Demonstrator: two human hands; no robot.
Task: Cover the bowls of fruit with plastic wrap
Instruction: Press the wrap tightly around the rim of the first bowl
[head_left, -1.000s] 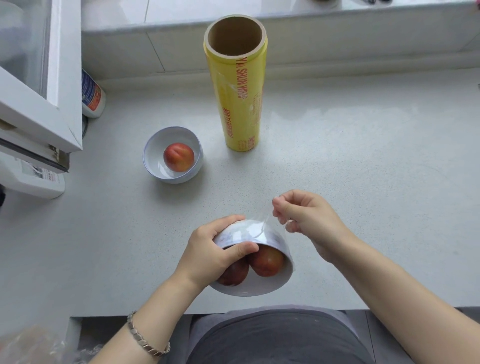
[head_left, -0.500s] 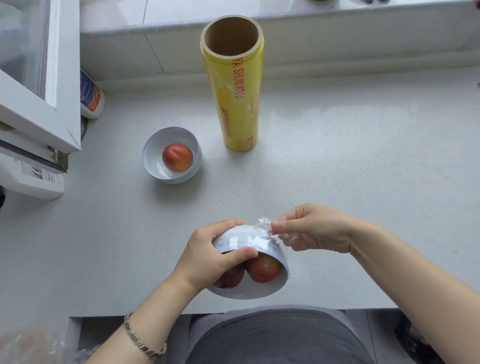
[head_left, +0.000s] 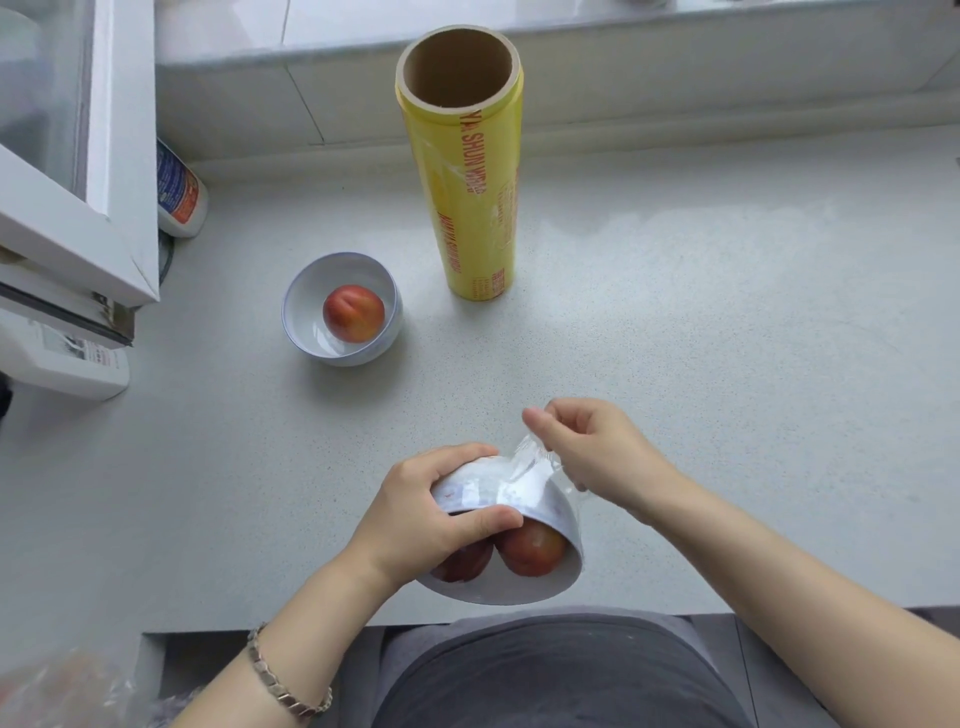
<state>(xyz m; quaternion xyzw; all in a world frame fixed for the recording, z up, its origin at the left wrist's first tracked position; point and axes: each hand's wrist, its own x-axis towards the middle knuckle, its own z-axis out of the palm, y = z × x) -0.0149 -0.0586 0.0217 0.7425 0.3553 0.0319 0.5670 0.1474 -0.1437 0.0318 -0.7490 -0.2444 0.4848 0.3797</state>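
Right hand (head_left: 597, 452) risen, pinching wrap (head_left: 527, 457) off bowl (head_left: 509, 587) rim.

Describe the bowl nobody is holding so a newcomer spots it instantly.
Find the tall yellow wrap roll standing far back on the counter. Left of its base sits a white bowl. It holds one red fruit; the tilted bowl in the left hand holds two.

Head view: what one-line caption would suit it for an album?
Left hand holds a tilted bowl of fruit while the right hand pinches plastic wrap against its outer wall.
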